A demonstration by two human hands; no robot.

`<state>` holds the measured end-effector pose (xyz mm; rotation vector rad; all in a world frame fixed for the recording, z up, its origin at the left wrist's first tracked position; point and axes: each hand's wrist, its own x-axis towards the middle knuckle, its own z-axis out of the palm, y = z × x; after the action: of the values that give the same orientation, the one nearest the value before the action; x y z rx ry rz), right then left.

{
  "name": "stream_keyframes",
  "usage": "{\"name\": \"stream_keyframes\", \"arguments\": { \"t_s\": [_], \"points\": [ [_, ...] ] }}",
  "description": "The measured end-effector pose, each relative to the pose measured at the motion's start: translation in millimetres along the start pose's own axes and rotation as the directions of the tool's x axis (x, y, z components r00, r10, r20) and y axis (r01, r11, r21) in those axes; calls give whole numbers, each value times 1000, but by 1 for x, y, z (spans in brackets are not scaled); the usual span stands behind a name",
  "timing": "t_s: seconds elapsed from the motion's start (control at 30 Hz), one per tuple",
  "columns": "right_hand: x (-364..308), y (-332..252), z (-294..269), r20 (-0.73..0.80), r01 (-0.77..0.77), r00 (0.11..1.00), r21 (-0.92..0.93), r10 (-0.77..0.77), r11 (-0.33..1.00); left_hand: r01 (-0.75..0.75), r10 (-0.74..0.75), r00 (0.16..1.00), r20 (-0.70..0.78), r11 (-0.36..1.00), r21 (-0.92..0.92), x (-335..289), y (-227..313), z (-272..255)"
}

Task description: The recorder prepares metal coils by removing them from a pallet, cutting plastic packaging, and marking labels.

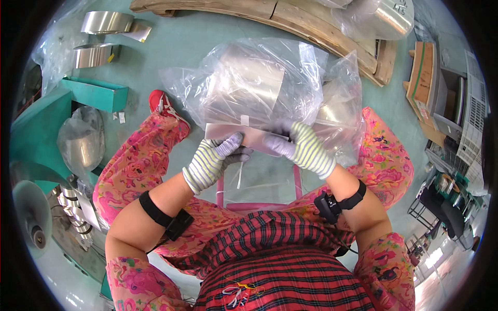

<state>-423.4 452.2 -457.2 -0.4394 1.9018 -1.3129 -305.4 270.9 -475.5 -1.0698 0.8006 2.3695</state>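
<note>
Red plaid garment [285, 264] filling 6 o'clock; the wearer is sitting with knees spread, in pink floral trousers [132, 155].

Wooden pallet [311, 28] running along the top, centred near 1 o'clock. Large silvery metal coil [246, 85] lying at 12 o'clock, inside a crumpled clear plastic bag [306, 78]; a second bagged coil [337, 111] is showing at 2 o'clock, just beside it.

Teal metal trough [98, 96] standing at 10 o'clock. Two shiny metal rings, upper [106, 22] and lower [93, 55], are resting on the floor between 10 and 11 o'clock. Pink frame [254, 206] showing at 6 o'clock, between the legs.

Hands, both in striped gloves: left hand [210, 158] on the 9 o'clock side, right hand [306, 147] on the 3 o'clock side, standing apart with one sheet spanning the gap. Left is pinching the sheet's near edge, thumb on top, fingers beneath. Right is laying its thumb on the opposite end; its forefinger is blurring, so a firm grip cannot be told.

Pale pinkish-grey sheet [251, 136] sitting just above centre, in front of the large coil; material uncertain. White tab [244, 119] showing at its 12 o'clock edge. Thin white strand [239, 175] hanging below the left fingers.
</note>
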Motion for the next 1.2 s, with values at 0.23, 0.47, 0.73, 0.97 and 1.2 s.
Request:
{"name": "stream_keyframes", "arguments": {
  "t_s": [0.23, 0.47, 0.73, 0.97, 1.2],
  "points": [
    [28, 42, -24, -96, -220, 960, 317, 262, 923, -582, 658, 751, 46, 628, 517, 19, 56, -7],
    [91, 80, -8, -116, -318, 794, 758, 597, 570, 313, 420, 761, -494, 430, 847, 120, 89, -39],
    [131, 86, -6, 89, -339, 873, 818, 480, 464, 155, -102, 979, -174, 932, 328, 163, 97, -40],
    [116, 54, 41, -561, -218, 710, 401, 426, 890, 233, -56, 925, -376, 865, 444, 172, 97, -50],
    [72, 72, 72, -587, -213, 730, 290, 349, 933, 66, 134, 939, -317, 834, 547, 132, 61, -67]
  ]
}}
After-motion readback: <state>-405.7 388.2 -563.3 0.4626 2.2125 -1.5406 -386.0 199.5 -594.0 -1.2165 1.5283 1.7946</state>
